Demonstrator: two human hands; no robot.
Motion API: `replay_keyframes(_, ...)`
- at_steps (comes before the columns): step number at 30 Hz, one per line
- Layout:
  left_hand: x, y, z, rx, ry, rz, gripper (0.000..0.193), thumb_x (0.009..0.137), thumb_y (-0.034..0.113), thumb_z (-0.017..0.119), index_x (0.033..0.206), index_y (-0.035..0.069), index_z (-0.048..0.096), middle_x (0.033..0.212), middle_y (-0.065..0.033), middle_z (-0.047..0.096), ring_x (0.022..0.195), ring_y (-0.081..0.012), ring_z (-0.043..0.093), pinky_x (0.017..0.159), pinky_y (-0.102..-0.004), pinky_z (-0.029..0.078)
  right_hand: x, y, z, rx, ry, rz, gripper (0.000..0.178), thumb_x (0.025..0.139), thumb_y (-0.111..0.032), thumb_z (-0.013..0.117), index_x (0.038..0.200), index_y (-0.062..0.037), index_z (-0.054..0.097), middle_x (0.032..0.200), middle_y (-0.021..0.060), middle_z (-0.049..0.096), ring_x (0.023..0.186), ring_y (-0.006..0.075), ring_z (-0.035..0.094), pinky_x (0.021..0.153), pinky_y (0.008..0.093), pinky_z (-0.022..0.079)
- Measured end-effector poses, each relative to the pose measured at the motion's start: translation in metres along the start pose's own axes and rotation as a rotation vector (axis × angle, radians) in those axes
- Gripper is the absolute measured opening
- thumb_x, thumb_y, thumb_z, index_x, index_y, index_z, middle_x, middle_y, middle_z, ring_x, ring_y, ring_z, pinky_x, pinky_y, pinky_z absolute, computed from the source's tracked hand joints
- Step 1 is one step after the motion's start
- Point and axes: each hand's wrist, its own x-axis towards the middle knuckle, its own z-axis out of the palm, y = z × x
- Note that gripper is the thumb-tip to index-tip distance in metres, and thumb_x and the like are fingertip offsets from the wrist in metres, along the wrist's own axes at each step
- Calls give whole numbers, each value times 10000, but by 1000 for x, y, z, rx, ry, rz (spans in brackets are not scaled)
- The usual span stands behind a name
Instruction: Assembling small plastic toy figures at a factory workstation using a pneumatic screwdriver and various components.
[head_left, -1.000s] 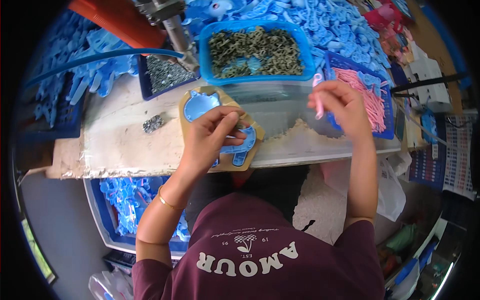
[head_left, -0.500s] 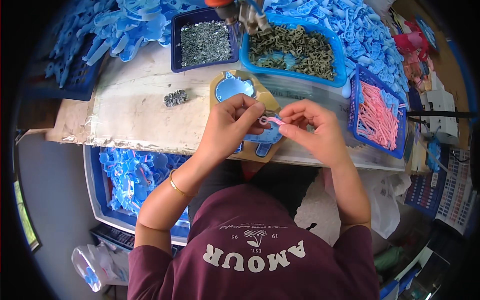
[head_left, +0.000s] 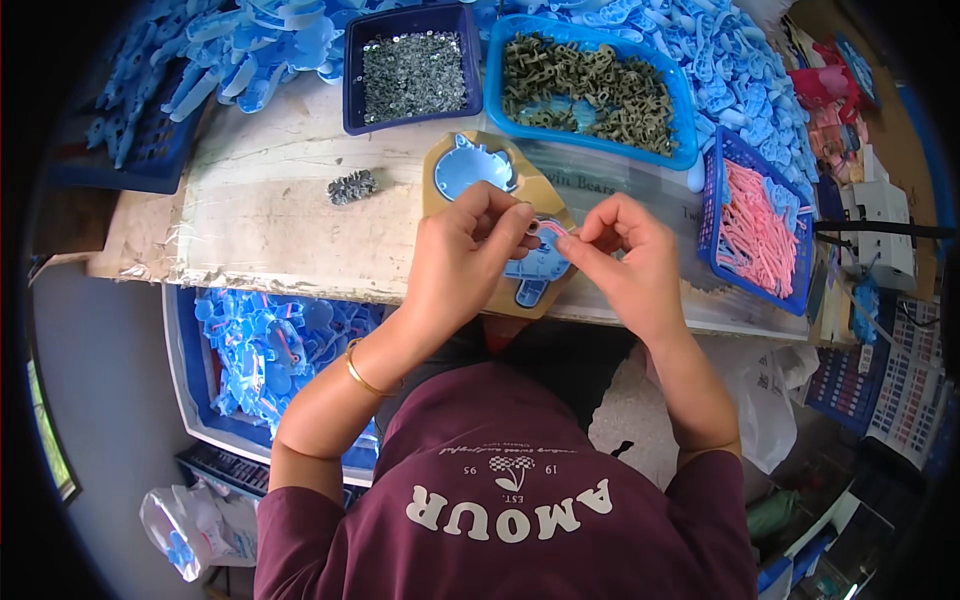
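We see our left hand [head_left: 462,252] and right hand [head_left: 628,252] meeting over a tan wooden jig [head_left: 455,152] that lies at the front of the worktable [head_left: 270,215], just above the picture's centre. The left fingers are curled in, thumb and forefinger pinched on the end of a small pink strip [head_left: 550,231]; the right thumb and forefinger are pinched shut on the same strip from its 3 o'clock side, the other fingers loosely bent. The strip sits right over a light blue plastic piece [head_left: 535,268] seated in the jig's lower recess; whether it touches that piece we cannot tell. A second blue piece [head_left: 472,170] fills the upper recess, at 11 o'clock from our hands. At 3 o'clock from the hands stands a blue basket of pink strips [head_left: 757,238]. At 12 o'clock is a blue tub of olive-green small parts [head_left: 585,90], and beside it, at 11 o'clock, a dark blue tray of silvery bits [head_left: 408,72]. A small grey clump [head_left: 351,187] lies on the table at 9 o'clock. Heaps of blue plastic pieces [head_left: 250,45] crowd the table's far edge.
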Motion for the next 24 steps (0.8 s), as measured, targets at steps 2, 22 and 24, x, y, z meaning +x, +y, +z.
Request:
replay_keyframes(2,4,1,-7,-98,-75,-59,186,1041,136,586,1033,-49,609,896,-106,712,849,-158,741,737,-261,610,3,5,-3,98,-75,-46,163,867,-39,781,932,-49,633,819,-30,631,742,42,581,666,206,462)
replay_keyframes(22,-7,8,-73,403,205,226,329,1093,254,509,1062,-6,709,844,-31,739,577,-9,465,519,-198,379,24,11,50,-711,-81,-661,107,814,-160,778,895,-106,735,856,30,624,825,243,623,720,381,489)
replay_keyframes(24,-10,3,-74,412,201,258,289,1080,225,540,1052,-7,710,836,-27,734,622,-20,470,559,-206,391,27,16,54,-737,-97,-691,113,809,-172,778,894,-108,739,856,24,619,858,242,612,753,386,478)
